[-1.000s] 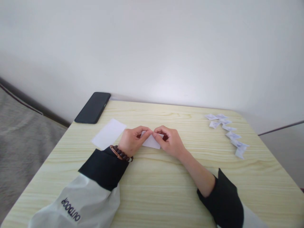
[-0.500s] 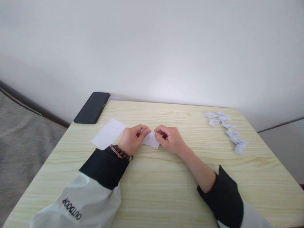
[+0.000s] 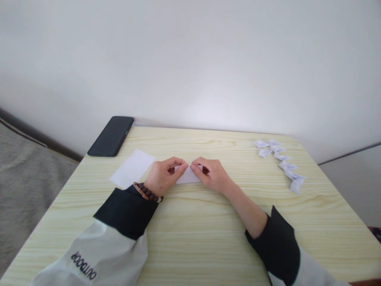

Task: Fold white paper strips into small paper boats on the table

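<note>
A small white piece of paper point(image 3: 186, 176) lies on the pale wooden table point(image 3: 196, 230) between my two hands. My left hand point(image 3: 163, 176) pinches its left end with thumb and fingers curled. My right hand point(image 3: 210, 174) pinches its right end the same way, fingertips almost meeting the left ones above the paper. Most of the paper is hidden under the fingers. A beaded bracelet sits on my left wrist.
A flat white sheet point(image 3: 132, 168) lies left of my hands. A black phone point(image 3: 111, 136) rests at the table's back left corner. Several small folded paper pieces point(image 3: 281, 163) lie in a row at the back right. A white wall stands behind the table.
Both hands have kept hold of the paper. The paper's free lower edge, which stuck out half a second ago, now lies flatter and lower between the fingers. The view shifted slightly.
</note>
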`<state>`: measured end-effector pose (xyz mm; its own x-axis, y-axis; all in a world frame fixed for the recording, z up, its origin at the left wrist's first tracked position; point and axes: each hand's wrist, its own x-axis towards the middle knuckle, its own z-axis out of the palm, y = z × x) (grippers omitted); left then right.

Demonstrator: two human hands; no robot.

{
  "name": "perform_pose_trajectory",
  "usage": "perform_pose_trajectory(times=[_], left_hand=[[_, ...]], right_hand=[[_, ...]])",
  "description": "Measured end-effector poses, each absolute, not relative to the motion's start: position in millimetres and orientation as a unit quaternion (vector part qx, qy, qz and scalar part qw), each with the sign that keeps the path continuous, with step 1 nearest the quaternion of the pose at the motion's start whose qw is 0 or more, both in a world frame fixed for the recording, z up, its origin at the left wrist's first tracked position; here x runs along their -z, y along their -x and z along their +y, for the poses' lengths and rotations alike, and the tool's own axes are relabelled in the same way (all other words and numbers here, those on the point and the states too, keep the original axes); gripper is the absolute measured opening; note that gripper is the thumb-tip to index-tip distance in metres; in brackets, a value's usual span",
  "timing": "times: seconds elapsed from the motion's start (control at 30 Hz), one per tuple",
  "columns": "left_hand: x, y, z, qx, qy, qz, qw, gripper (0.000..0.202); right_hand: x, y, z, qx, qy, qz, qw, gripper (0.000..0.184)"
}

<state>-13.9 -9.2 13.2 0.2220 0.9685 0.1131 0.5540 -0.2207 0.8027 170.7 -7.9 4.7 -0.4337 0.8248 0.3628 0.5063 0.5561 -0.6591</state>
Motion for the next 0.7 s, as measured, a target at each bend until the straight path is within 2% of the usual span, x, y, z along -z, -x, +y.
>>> perform_pose_trajectory(times=[0.2, 0.4, 0.53, 0.7], left_hand=[[-17.3, 12.9, -9.8, -0.298, -0.719, 0.553, 0.296, 0.028], [-16.2, 17.8, -6.4, -0.287, -0.701, 0.566, 0.324, 0.032], [-14.7, 20.3, -3.0, -0.303, -0.679, 0.551, 0.379, 0.034], [-20.2, 19.3, -0.3, -0.331, -0.613, 0.556, 0.454, 0.027]], right_hand=[[-2.1, -171.9, -6.1, -0.192, 0.394, -0.837, 0.328, 0.019], [-2.0, -176.1, -5.6, -0.203, 0.403, -0.822, 0.348, 0.018], [-3.1, -178.3, -5.1, -0.233, 0.408, -0.808, 0.355, 0.017], [-4.3, -180.0, -5.6, -0.268, 0.417, -0.784, 0.373, 0.019]])
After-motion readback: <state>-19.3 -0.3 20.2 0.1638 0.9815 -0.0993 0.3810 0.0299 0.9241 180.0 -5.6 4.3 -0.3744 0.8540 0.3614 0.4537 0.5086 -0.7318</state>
